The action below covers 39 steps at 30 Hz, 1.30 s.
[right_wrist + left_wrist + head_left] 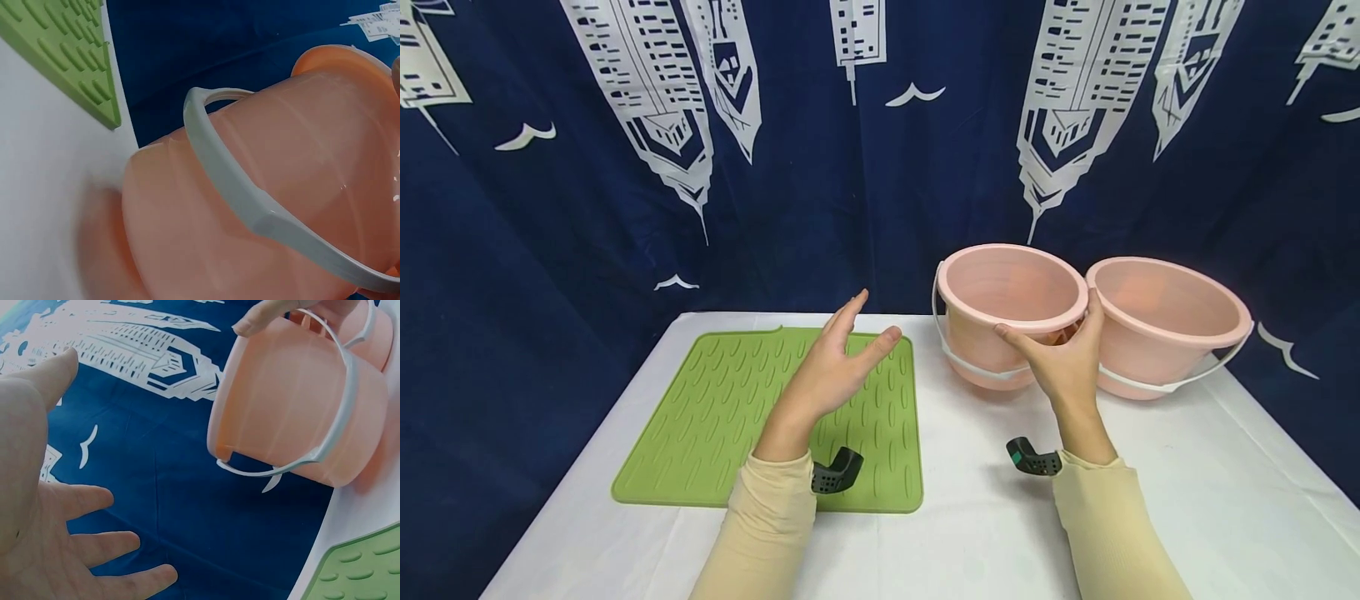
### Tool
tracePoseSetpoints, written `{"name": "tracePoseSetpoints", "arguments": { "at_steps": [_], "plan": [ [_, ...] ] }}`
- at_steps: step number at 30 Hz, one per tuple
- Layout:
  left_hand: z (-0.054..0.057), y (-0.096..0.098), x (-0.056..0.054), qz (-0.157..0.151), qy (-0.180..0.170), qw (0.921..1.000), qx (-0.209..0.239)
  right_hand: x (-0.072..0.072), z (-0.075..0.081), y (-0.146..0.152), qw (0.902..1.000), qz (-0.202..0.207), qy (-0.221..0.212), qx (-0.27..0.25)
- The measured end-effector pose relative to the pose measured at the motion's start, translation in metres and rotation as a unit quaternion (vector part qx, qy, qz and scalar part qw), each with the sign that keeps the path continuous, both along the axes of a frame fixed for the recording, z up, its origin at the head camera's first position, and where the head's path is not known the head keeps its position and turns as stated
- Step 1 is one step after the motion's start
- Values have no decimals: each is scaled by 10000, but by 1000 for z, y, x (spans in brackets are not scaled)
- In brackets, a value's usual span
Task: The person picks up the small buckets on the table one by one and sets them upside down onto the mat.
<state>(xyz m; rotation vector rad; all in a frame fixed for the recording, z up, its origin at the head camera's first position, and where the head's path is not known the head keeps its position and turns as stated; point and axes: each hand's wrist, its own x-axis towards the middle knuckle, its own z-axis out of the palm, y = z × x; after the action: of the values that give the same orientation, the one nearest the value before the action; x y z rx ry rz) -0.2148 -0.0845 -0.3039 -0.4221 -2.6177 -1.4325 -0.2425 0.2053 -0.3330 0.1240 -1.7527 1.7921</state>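
A pink bucket (981, 337) with a white handle (977, 369) stands upright near the back of the table. My right hand (1067, 360) grips its rim at the right side, with the thumb at the front. The bucket's handle hangs down across its front, as the right wrist view also shows. Just to the right is a second pink bucket (1150, 354), its rim close to my right fingers. My left hand (829, 371) is held over the green mat (700, 425), fingers spread and nothing in it. Whether the gripped bucket touches the table cannot be told.
White cloth covers the table (955, 500). The ridged green mat lies flat on its left half. A dark blue curtain (865, 200) with white building prints hangs directly behind the table.
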Motion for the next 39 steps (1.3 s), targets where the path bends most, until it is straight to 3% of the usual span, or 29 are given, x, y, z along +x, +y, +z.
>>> {"name": "tracePoseSetpoints", "arguments": {
  "at_steps": [9, 14, 17, 23, 29, 33, 39],
  "plan": [
    [-1, 0, 0, -5, -62, 10000, 13, -4, -2, -2, 9991, 28, -311, 301],
    [-2, 0, 0, 11, -96, 9999, 86, 1, 0, -9, 9960, 52, -632, 622],
    [-3, 0, -1, 17, -104, 9998, 186, 4, 3, -13, 9960, 193, -599, 628],
    [-7, 0, -5, 107, 61, 9979, 642, 8, 10, -18, 9957, 790, -318, 372],
    [-9, -3, -6, 110, 165, 9933, 1137, 11, 13, -14, 9871, 1568, -68, 318],
    [-10, -4, -8, -123, 171, 9893, 1447, 11, 12, -10, 9759, 2149, -35, 367],
    [-11, -7, -8, -445, 145, 9803, 1920, 10, 7, -5, 9496, 3120, 96, 306]
  ]
}}
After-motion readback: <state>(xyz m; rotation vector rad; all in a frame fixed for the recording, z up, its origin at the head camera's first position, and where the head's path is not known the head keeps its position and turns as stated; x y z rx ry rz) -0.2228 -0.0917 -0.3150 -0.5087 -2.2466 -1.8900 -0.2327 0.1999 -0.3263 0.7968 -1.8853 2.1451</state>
